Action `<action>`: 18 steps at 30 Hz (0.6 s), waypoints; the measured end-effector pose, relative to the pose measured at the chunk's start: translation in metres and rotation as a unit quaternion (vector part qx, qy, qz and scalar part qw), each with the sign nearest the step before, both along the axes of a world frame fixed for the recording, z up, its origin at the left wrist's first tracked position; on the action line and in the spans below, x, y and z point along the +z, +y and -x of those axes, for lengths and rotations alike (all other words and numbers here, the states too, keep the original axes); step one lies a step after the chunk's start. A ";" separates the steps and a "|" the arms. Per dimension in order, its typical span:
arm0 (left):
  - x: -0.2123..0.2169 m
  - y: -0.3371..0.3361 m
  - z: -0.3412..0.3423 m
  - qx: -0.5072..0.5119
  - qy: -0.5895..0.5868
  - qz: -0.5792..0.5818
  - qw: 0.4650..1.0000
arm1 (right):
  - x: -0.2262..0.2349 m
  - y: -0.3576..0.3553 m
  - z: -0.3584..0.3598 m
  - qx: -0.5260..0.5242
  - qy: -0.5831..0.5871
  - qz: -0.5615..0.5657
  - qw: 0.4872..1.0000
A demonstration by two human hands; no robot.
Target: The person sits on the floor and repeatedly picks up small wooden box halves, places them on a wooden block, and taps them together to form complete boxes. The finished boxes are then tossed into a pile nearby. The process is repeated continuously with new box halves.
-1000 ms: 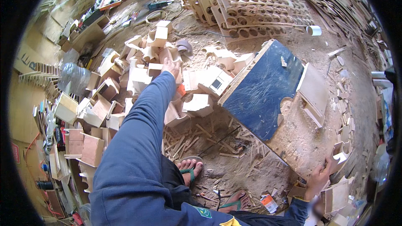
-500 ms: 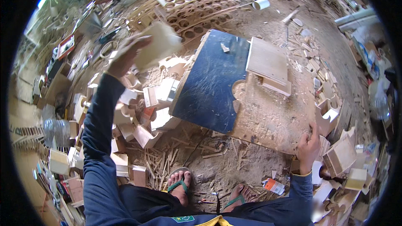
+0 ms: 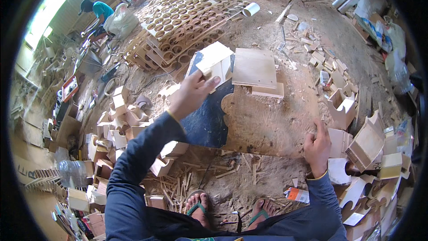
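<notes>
**Wooden piece held over the work board**

The biggest thing before you is the work board (image 3: 267,120), lying flat on the sawdust-covered ground, its left part dark blue and the rest bare brown. On its far edge rests a square plywood panel (image 3: 255,66), with a thinner strip just under its near side. Beyond that lies a stack of wooden racks (image 3: 187,18) cut with round holes. To your left a heap of small wooden boxes (image 3: 120,120) spreads over the ground; a similar heap (image 3: 365,143) sits to your right.

Your left hand (image 3: 191,94) is raised above the blue part of the board, fingers and thumb closed around a pale wooden piece (image 3: 215,59). Your right hand (image 3: 317,145) rests at the board's near right edge, fingers loosely curled, gripping nothing.
</notes>
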State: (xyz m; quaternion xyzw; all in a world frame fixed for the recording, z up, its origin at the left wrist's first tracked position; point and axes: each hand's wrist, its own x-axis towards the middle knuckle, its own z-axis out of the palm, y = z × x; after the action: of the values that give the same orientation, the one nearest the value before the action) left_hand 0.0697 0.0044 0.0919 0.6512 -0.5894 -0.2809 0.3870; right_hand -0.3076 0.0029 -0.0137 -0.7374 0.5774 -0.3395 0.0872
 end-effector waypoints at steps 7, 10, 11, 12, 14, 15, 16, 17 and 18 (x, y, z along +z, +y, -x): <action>-0.024 -0.035 0.029 0.115 -0.156 0.009 0.981 | 0.004 0.003 -0.002 -0.002 -0.001 0.002 1.000; -0.021 -0.046 0.034 0.125 -0.151 -0.001 0.981 | 0.003 0.001 -0.001 0.001 0.004 -0.004 1.000; -0.021 -0.049 0.036 0.133 -0.174 0.013 0.976 | 0.003 0.001 -0.001 0.002 0.003 -0.015 1.000; -0.020 -0.051 0.036 0.143 -0.172 0.023 0.975 | 0.003 0.001 -0.001 0.011 -0.004 -0.004 1.000; -0.020 -0.057 0.037 0.148 -0.170 0.009 0.974 | 0.003 0.001 -0.002 0.004 0.015 -0.005 1.000; -0.021 -0.059 0.038 0.161 -0.147 -0.007 0.976 | 0.003 0.001 -0.002 0.012 0.017 0.025 0.999; -0.023 -0.060 0.040 0.165 -0.158 -0.008 0.974 | 0.004 0.001 -0.003 0.005 0.018 0.006 1.000; -0.024 -0.062 0.041 0.177 -0.165 0.014 0.970 | 0.004 0.002 -0.003 0.004 0.015 0.006 1.000; -0.025 -0.063 0.041 0.183 -0.176 0.003 0.967 | 0.005 0.002 -0.004 0.008 0.009 0.019 1.000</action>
State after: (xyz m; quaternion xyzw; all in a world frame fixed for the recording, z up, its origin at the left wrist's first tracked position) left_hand 0.0282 -0.0581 0.0664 0.7856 -0.5203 -0.0844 0.3240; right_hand -0.3039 0.0051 -0.0085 -0.7468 0.5654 -0.3428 0.0707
